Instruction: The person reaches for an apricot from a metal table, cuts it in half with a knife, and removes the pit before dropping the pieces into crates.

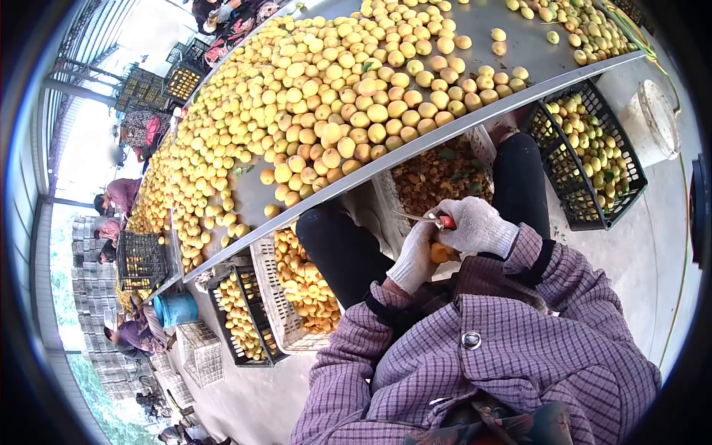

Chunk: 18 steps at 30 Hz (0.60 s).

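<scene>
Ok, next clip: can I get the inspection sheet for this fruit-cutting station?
Surface: long metal table heaped with apricots.
Job's things: red-handled knife; one apricot between the hands.
Clutter: black crate of apricots, white crate of cut fruit, white bucket, blue drum.
Hands: both gloved; right hand grips the knife, left hand holds the apricot.
Cables: thin yellow-green line on the floor; hose or cable, cannot tell.
Surroundings: other people along the table; stacked crates beyond.
</scene>
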Each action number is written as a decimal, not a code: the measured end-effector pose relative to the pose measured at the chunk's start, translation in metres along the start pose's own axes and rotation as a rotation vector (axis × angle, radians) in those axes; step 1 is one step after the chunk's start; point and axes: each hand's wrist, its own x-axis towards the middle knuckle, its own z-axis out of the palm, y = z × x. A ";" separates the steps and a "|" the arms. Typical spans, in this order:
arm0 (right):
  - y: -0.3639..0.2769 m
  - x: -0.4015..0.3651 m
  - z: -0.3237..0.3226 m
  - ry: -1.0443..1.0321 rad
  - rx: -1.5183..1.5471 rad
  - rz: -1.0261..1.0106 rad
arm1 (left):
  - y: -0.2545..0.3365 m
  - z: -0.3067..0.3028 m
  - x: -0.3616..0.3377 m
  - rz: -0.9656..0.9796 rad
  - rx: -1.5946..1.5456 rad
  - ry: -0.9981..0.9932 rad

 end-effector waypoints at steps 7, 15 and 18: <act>-0.013 0.019 0.026 0.108 0.128 -0.098 | 0.013 -0.012 -0.014 0.212 -0.047 0.011; 0.016 0.013 0.008 0.263 0.178 0.210 | 0.027 0.006 -0.005 0.431 -0.013 -0.115; 0.030 0.016 0.015 0.275 0.471 0.215 | 0.027 0.014 0.000 0.399 0.028 -0.100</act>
